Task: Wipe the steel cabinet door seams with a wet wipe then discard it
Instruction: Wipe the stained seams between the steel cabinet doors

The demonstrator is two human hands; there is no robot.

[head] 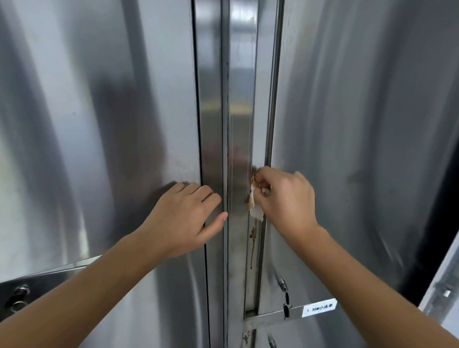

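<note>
Where the left brushed-steel cabinet door [91, 126] and the right brushed-steel cabinet door [364, 117] flank a polished vertical steel centre post [239, 108], a person stands close with both bare forearms raised.

The left hand [188, 217] lies flat at the left door's inner edge. Its fingers are straight and together, reaching across the dark left-hand seam [198, 96] onto the post. The thumb tip touches the post's raised edge. This hand holds nothing.

The right hand [286, 198] has its fingers curled, pinching a crumpled white wet wipe [255, 205] between thumb and fingertips. The wipe is pressed against the right edge of the post, at the seam next to the right door. Its visible folds carry brown staining.

Directly below the wipe, a brown rust-coloured streak [253, 240] runs down the same edge of the post. A further brown patch [246, 338] shows lower down.

A horizontal steel rail [269, 315] crosses the foot of the right door. On it sits a small white printed label [319, 308] reading "1.35M" followed by Chinese characters that appear to be 小床单.

A silver lock cylinder [281, 282] projects just above the rail, with dark key tags [286, 308] hanging beneath it. A second lock [19, 295] sits on the lower left panel.
</note>
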